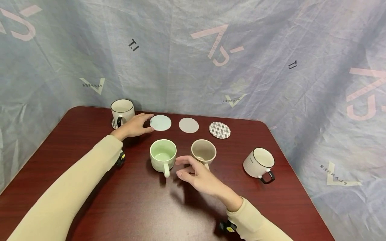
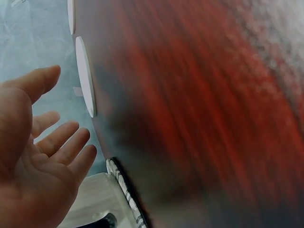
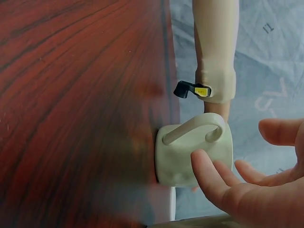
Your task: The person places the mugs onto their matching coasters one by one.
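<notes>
My left hand (image 1: 136,126) reaches over the far left of the table, its fingers loosely extended beside a pale round coaster (image 1: 161,123). Nothing is in its palm in the left wrist view. Just behind it, a white ribbed mug (image 1: 126,113) with black rim and handle stands on a plaid coaster (image 1: 114,124). A light green mug (image 1: 157,163) stands upright at the table's middle, handle toward me. Close to its right side is my right hand (image 1: 201,175), thumb and fingers apart and holding nothing. That hand partly hides a beige mug (image 1: 204,150).
Along the far edge lie a greyish-white coaster (image 1: 188,125) and another plaid coaster (image 1: 219,130). A second white mug (image 1: 254,165) with a black handle stands at the right. A printed grey curtain (image 1: 172,67) hangs behind the dark red table (image 1: 135,207).
</notes>
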Demonstrator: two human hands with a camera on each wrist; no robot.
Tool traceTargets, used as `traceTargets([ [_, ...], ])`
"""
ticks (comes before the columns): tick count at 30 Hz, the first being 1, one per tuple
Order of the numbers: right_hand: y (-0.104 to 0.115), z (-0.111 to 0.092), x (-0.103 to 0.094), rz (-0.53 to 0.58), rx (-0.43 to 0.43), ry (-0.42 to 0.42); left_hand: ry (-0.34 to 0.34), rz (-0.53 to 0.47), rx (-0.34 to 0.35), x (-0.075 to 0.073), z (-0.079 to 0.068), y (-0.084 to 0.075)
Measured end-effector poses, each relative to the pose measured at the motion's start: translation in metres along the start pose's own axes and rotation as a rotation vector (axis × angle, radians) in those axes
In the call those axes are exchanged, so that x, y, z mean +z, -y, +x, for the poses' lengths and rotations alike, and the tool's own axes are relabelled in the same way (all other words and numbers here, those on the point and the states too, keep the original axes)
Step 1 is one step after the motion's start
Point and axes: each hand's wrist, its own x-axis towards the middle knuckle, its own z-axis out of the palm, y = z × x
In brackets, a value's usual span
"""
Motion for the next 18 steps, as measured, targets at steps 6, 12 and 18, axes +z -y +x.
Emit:
traceTargets([
  [6, -0.002, -0.001, 0.0, 0.022, 0.01, 0.014, 0.028, 0.012, -0.025, 0.003, 0.005, 0.001],
  [12, -0.004, -0.001, 0.001, 0.045, 0.03, 0.016, 0.044, 0.026, -0.039, 0.007, 0.012, 0.004],
  [18, -0.008, -0.001, 0.0, 0.075, 0.034, 0.009, 0.057, 0.037, -0.049, 0.008, 0.016, 0.006],
])
